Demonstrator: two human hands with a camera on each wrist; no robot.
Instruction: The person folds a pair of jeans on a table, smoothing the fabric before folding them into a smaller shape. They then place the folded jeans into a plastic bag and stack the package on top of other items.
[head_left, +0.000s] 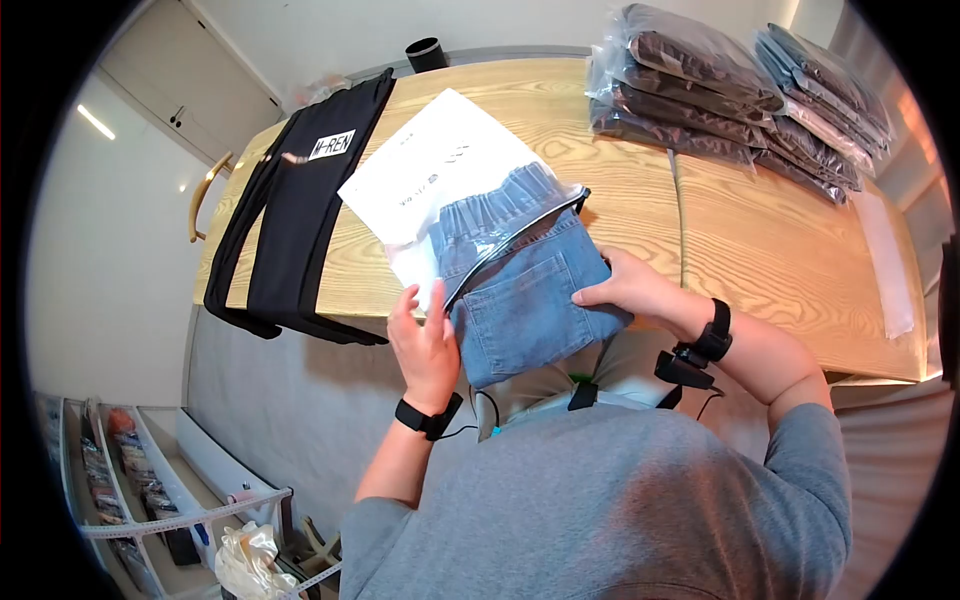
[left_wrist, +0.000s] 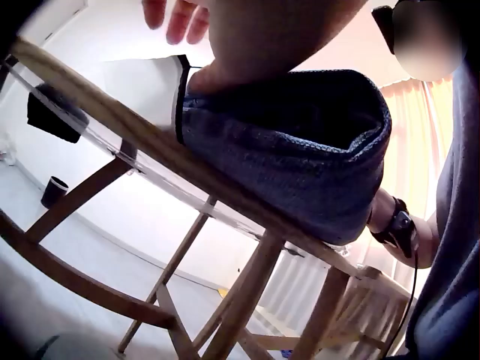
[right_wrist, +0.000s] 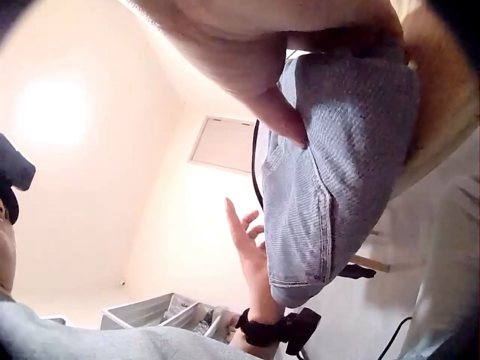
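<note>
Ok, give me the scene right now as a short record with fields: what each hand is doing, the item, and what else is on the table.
item: folded blue denim garment, partly inside a clear plastic bag with a white printed panel
left hand: fingers straight, against the garment's left edge at the bag's opening
right hand: grips the garment's right edge, thumb underneath
surface: light wooden table; garment overhangs its near edge
left of bag: black folded clothing with a white label
far right: stacks of bagged dark garments
</note>
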